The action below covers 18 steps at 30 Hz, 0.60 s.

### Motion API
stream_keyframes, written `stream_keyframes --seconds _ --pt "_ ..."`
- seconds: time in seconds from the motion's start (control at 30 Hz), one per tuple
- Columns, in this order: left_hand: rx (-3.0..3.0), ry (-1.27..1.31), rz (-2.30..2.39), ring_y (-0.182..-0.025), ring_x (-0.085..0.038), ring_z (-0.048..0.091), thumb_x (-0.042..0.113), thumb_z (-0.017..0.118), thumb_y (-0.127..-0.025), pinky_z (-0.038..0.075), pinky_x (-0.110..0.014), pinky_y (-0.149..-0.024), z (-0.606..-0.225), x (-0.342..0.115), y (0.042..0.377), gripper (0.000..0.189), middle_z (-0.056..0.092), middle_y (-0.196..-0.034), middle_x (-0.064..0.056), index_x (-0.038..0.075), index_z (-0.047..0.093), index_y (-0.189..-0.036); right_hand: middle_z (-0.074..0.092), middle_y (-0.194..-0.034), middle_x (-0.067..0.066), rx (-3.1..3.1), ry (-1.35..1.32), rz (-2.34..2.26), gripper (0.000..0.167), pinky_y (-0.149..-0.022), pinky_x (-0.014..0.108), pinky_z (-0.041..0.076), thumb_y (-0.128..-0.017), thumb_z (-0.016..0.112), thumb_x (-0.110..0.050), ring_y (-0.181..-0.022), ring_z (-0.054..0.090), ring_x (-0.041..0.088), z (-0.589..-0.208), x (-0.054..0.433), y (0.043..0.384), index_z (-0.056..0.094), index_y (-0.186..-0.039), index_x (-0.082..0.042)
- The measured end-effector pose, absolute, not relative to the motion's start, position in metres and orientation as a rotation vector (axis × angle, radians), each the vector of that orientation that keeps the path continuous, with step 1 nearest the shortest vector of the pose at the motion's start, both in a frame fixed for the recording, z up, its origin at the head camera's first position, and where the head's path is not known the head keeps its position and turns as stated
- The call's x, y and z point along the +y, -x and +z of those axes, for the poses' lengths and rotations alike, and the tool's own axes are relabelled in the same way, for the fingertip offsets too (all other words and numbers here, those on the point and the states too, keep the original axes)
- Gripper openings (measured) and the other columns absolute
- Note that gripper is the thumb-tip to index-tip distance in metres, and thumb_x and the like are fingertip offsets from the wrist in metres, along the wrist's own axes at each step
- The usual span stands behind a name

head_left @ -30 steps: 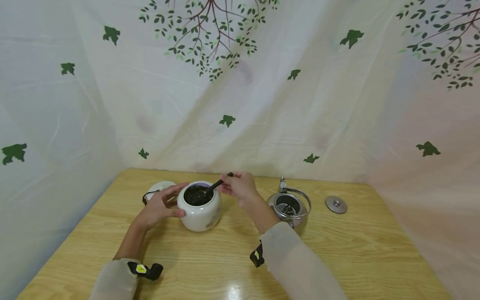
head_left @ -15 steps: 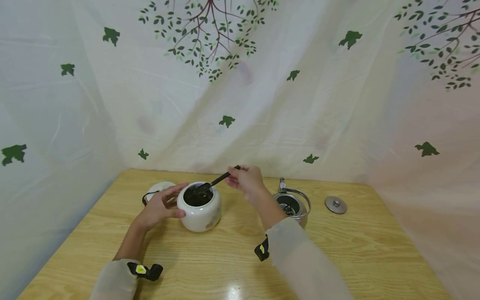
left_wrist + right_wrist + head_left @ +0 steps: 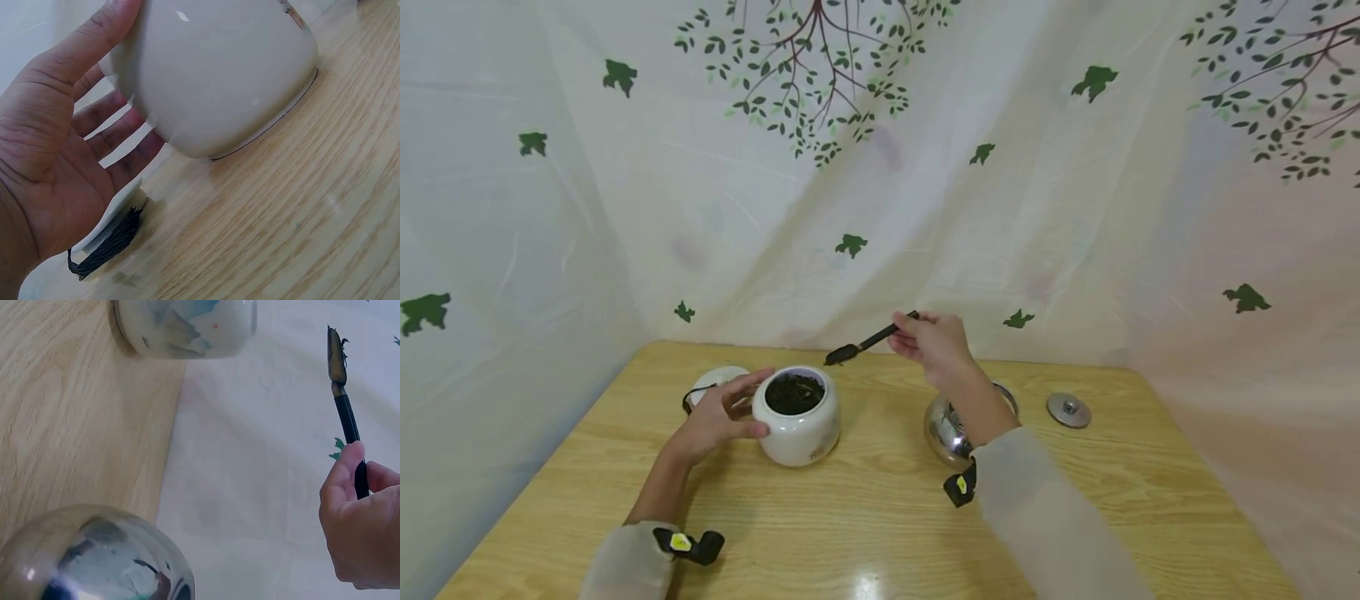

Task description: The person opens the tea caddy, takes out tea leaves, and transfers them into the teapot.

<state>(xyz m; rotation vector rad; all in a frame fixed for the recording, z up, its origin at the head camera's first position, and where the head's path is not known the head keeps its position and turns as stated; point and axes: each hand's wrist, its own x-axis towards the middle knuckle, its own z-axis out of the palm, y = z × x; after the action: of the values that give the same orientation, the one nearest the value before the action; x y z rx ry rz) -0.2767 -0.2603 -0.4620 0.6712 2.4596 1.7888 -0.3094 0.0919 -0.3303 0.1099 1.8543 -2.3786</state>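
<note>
A white ceramic tea jar (image 3: 797,429) stands uncovered on the table, dark dry tea leaves (image 3: 793,393) inside it. My left hand (image 3: 718,421) holds the jar's left side, thumb toward the front and fingers toward the back; the left wrist view shows the fingers reaching behind it. High above the table, my right hand (image 3: 934,343) pinches the black handle of a tea scoop (image 3: 874,337). The scoop's bowl, with dark leaf bits on it, is just above and right of the jar's mouth. A shiny metal teapot (image 3: 943,429) is partly hidden behind my right forearm.
The jar's white lid (image 3: 724,374) with a dark tassel lies behind my left hand. To the right of the teapot is its round metal lid (image 3: 1068,410). A leaf-printed cloth (image 3: 760,250) hangs along the back edge of the wooden table (image 3: 865,508).
The right hand has lifted the tea scoop out of the jar, moving up and to the right. The left hand stays on the jar. The right forearm now covers more of the teapot.
</note>
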Motion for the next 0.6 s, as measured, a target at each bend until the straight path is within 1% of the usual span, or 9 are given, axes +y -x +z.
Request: stream_keyframes --seconds 0.1,0.2,0.3,0.43,0.53,0.6 --pt "2.457 -0.677 1.795 -0.136 -0.039 0.049 0.008 0.088 -0.08 0.045 -0.052 -0.109 -0.462 -0.26 0.277 0.083 0.051 -0.152 -0.011 0.014 0.048 -0.153 0.07 -0.096 0.013 1.87 -0.105 -2.382 0.022 -0.081 0.028 0.061 -0.099 0.069 -0.008 -0.08 0.071 0.019 -0.324 0.106 0.308 0.061 -0.114 0.005" --pt "2.456 -0.676 1.797 -0.136 -0.037 0.049 0.007 0.088 -0.08 0.046 -0.044 -0.107 -0.462 -0.26 0.276 0.083 0.052 -0.15 -0.011 0.015 0.049 -0.153 0.069 -0.095 0.011 1.869 -0.096 -2.398 0.021 -0.081 0.027 0.061 -0.099 0.068 -0.008 -0.079 0.07 0.018 -0.319 0.121 0.307 0.059 -0.113 0.005" --pt "2.454 -0.677 1.795 -0.136 -0.036 0.049 0.008 0.088 -0.081 0.045 -0.048 -0.109 -0.462 -0.26 0.277 0.082 0.053 -0.15 -0.01 0.015 0.049 -0.153 0.069 -0.09 0.009 1.869 -0.098 -2.422 0.018 -0.081 0.027 0.061 -0.099 0.068 -0.008 -0.077 0.07 0.017 -0.315 0.136 0.307 0.059 -0.109 0.004" --pt "2.448 -0.671 1.801 -0.136 -0.035 0.049 0.008 0.088 -0.081 0.046 -0.039 -0.109 -0.462 -0.259 0.276 0.082 0.054 -0.148 -0.011 0.015 0.049 -0.153 0.07 -0.083 0.007 1.862 -0.103 -2.471 0.017 -0.078 0.026 0.061 -0.098 0.07 -0.009 -0.073 0.07 0.016 -0.309 0.157 0.304 0.057 -0.103 0.002" --pt "2.45 -0.66 1.803 -0.134 -0.032 0.051 0.008 0.088 -0.081 0.046 -0.027 -0.105 -0.462 -0.259 0.276 0.082 0.055 -0.147 -0.01 0.015 0.049 -0.153 0.07 -0.08 0.007 1.855 -0.113 -2.511 0.019 -0.076 0.026 0.061 -0.097 0.071 -0.009 -0.07 0.071 0.016 -0.307 0.171 0.302 0.054 -0.097 0.001" --pt "2.462 -0.657 1.798 -0.133 -0.03 0.052 0.008 0.088 -0.081 0.046 -0.028 -0.105 -0.462 -0.259 0.276 0.083 0.055 -0.146 -0.011 0.014 0.048 -0.153 0.07 -0.079 0.006 1.844 -0.123 -2.533 0.021 -0.075 0.026 0.061 -0.096 0.071 -0.008 -0.07 0.071 0.015 -0.307 0.18 0.3 0.052 -0.096 0.0"
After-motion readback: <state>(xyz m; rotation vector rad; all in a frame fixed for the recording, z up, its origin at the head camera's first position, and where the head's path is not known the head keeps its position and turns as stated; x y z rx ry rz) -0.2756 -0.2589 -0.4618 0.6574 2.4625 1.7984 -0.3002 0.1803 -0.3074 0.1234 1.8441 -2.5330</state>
